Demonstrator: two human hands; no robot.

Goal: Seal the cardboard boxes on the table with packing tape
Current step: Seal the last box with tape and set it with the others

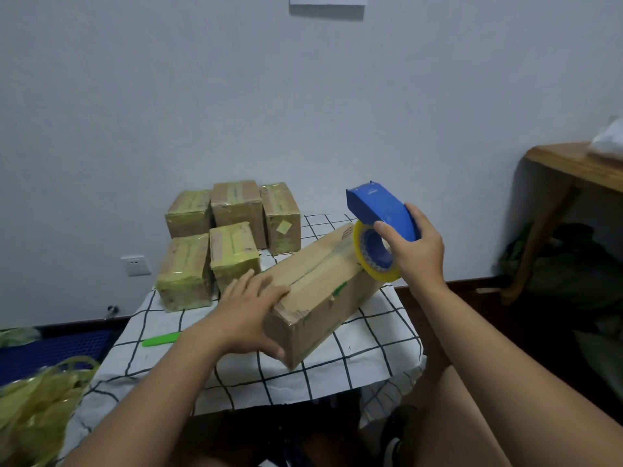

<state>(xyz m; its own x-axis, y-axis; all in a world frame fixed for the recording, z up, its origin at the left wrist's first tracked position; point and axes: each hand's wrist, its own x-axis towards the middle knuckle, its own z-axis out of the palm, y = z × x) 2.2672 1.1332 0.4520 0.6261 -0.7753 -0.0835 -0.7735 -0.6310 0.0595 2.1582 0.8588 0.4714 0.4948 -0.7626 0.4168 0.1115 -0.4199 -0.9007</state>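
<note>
Checked cloth covers the table (371,338); a long box (323,288) lies across it, seam upward.

Right hand (416,251) clenches the blue tape dispenser (381,227) at the box's far end; left hand (251,311) presses flat, fingers straight, on the near end. Tape appears not yet stuck down, though blur hinders judgement; draw it straight along the seam.

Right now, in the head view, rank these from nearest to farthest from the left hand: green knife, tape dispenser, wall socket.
1. Green knife, on the cloth just left of the left hand.
2. Tape dispenser, to the right, held over the box's far end.
3. Wall socket, far left, on the wall.
</note>
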